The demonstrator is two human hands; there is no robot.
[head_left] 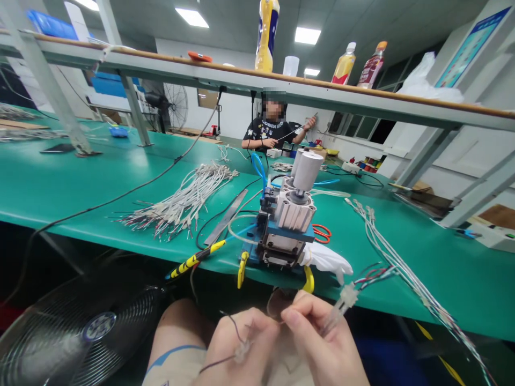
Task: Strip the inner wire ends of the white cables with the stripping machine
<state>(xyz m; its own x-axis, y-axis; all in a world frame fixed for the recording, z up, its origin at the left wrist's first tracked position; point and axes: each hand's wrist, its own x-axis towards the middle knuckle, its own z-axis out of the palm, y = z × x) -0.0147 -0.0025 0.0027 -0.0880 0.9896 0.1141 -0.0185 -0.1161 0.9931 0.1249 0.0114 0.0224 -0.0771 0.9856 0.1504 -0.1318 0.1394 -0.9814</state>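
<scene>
My left hand is closed in front of my lap, its thumb and finger pinched together. A thin dark wire with a small translucent connector runs across it. Fingertip to fingertip with it, my right hand is also pinched, and a fine strand seems to pass between the two; blur hides its detail. A clear plastic connector juts from the right hand, trailing thin red, black and white wires towards the table edge. Just beyond the hands stands a small pneumatic press.
A green table carries a bundle of white cables, a steel ruler, orange-handled scissors and long cables at right. A fan is low left. Bottles stand on the overhead shelf. A person sits opposite.
</scene>
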